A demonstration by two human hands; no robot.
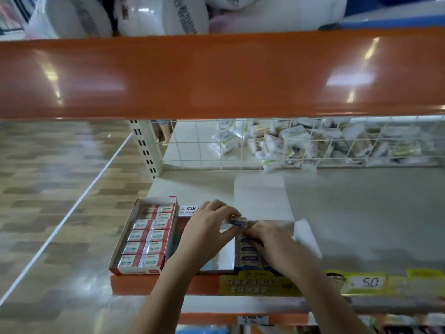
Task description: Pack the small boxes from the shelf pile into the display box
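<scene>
Low in the frame's center, the left hand (209, 231) pinched 1 small box (238, 221) above the display box (277, 227), likely lining it up for the row. The right hand (269, 239) pressed curled fingers onto the packed boxes (248, 251), apparently steadying them. The red tray (142, 237) at lower left sat full.

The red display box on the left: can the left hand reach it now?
Probably yes. The red display box lies open-topped just beside the left hand, with nothing between them, but the fingers already pinch a small box.
</scene>
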